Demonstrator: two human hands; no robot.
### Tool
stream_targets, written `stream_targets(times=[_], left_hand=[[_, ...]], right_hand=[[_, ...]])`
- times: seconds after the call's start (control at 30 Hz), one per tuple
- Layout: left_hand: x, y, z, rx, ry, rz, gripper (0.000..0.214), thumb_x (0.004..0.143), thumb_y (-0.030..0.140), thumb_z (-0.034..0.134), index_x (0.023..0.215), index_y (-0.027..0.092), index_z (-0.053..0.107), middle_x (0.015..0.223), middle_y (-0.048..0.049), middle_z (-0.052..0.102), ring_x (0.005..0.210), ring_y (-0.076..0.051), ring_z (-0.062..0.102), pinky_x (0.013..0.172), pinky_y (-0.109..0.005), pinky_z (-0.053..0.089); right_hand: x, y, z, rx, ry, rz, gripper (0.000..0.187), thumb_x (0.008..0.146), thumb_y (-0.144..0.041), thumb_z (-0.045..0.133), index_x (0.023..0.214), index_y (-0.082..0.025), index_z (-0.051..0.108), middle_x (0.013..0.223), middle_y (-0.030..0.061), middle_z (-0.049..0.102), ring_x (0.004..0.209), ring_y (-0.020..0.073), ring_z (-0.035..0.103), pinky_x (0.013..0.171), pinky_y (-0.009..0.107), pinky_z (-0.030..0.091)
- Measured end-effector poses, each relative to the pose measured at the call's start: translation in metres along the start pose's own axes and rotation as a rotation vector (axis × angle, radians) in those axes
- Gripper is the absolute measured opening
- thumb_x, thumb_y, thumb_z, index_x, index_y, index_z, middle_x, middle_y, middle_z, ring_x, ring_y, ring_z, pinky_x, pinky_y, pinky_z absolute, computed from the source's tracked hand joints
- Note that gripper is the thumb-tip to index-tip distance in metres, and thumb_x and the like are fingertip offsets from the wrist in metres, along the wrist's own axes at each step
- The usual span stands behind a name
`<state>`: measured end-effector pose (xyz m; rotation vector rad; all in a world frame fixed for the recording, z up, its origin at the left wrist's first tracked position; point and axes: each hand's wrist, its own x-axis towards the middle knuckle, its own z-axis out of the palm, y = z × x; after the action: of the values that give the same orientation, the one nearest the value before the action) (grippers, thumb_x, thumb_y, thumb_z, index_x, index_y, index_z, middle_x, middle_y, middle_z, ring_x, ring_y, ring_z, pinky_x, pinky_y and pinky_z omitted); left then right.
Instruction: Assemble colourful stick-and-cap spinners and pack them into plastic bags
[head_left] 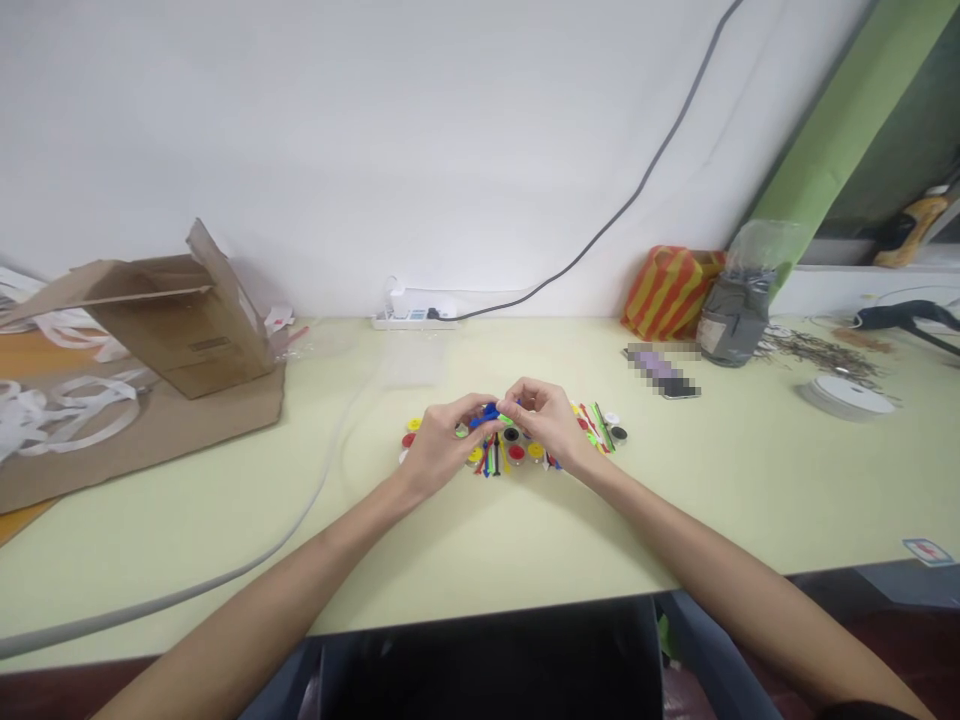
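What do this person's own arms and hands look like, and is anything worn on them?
Both arms are bare: the left forearm and right forearm show no sleeve, and the left hand and right hand wear no gloves. No watch or bracelet shows; rings are too small to rule out.

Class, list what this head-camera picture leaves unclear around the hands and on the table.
Blue piece between the left hand and right hand: head view, fingers hide its shape and grip.
Coloured discs and sticks: head view, hands cover some, too small for detail.
Flat object: head view, pixelated out.
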<state>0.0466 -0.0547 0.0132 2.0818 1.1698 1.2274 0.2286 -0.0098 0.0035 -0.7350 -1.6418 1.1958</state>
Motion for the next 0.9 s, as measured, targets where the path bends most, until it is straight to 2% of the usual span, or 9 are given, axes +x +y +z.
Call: stream_targets(times=[0.13,0.27,0.4,0.5,0.6,0.7,0.8,0.9], left_hand=[[0.0,0.004,0.0,0.006,-0.024,-0.008,0.024,0.094,0.037,0.06,0.108,0.02,0.069,0.094,-0.0027,0.074,0.083,-0.016,0.068,0.077,-0.026,0.053],[0.001,0.006,-0.002,0.072,-0.005,0.008,0.024,0.096,0.035,0.054,0.107,0.018,0.067,0.093,-0.0031,0.072,0.08,-0.015,0.065,0.075,-0.025,0.051],[0.001,0.006,-0.005,0.124,0.03,0.049,0.021,0.093,0.03,0.056,0.105,0.017,0.068,0.095,-0.0033,0.072,0.079,-0.014,0.065,0.076,-0.024,0.05],[0.001,0.005,-0.006,0.14,0.058,0.079,0.02,0.092,0.027,0.056,0.103,0.016,0.068,0.097,-0.0046,0.073,0.084,-0.015,0.066,0.079,-0.026,0.05],[0.0,0.006,-0.005,0.124,0.055,0.076,0.017,0.093,0.027,0.054,0.103,0.017,0.065,0.093,-0.0033,0.072,0.078,-0.013,0.064,0.074,-0.025,0.05],[-0.001,0.007,-0.003,0.049,0.065,0.058,0.026,0.094,0.027,0.056,0.119,0.02,0.053,0.087,-0.0003,0.069,0.074,-0.012,0.063,0.072,-0.024,0.05],[-0.002,0.007,-0.003,-0.047,0.064,0.052,0.042,0.095,0.027,0.055,0.133,0.023,0.038,0.085,0.0009,0.066,0.076,-0.012,0.064,0.071,-0.024,0.05],[-0.002,0.004,-0.002,-0.084,0.029,0.053,0.047,0.097,0.029,0.053,0.139,0.024,0.032,0.089,-0.0011,0.064,0.078,-0.013,0.063,0.071,-0.025,0.049]], right_hand=[[-0.002,-0.001,0.001,-0.119,0.003,-0.076,0.044,0.085,-0.061,0.069,0.076,-0.019,0.059,0.068,0.0,0.055,0.06,0.0146,0.046,0.055,0.026,0.035],[-0.009,-0.005,0.006,-0.27,0.022,-0.217,0.029,0.1,-0.043,0.05,0.083,-0.021,0.058,0.075,0.0017,0.058,0.069,0.0175,0.051,0.065,0.029,0.04],[-0.013,-0.002,0.011,-0.357,0.039,-0.328,0.015,0.103,-0.029,0.043,0.095,-0.023,0.054,0.086,0.0029,0.061,0.077,0.019,0.056,0.07,0.029,0.043],[-0.014,0.001,0.012,-0.413,0.031,-0.381,0.005,0.101,-0.025,0.049,0.103,-0.024,0.053,0.095,0.0043,0.063,0.084,0.0204,0.059,0.075,0.031,0.045],[-0.013,0.0,0.011,-0.517,0.056,-0.516,0.01,0.099,-0.021,0.055,0.108,-0.023,0.057,0.101,0.0068,0.062,0.094,0.0233,0.058,0.084,0.036,0.046],[-0.012,-0.002,0.008,-0.637,0.095,-0.626,0.016,0.098,-0.018,0.057,0.112,-0.025,0.064,0.101,0.0082,0.063,0.097,0.0255,0.055,0.087,0.041,0.045],[-0.011,-0.004,0.006,-0.681,0.118,-0.638,0.02,0.099,-0.018,0.058,0.111,-0.028,0.07,0.095,0.0074,0.064,0.094,0.0253,0.055,0.085,0.042,0.046],[-0.011,-0.007,0.006,-0.599,0.117,-0.641,0.019,0.099,-0.019,0.059,0.105,-0.029,0.074,0.09,0.0063,0.065,0.09,0.0245,0.055,0.083,0.042,0.046]])
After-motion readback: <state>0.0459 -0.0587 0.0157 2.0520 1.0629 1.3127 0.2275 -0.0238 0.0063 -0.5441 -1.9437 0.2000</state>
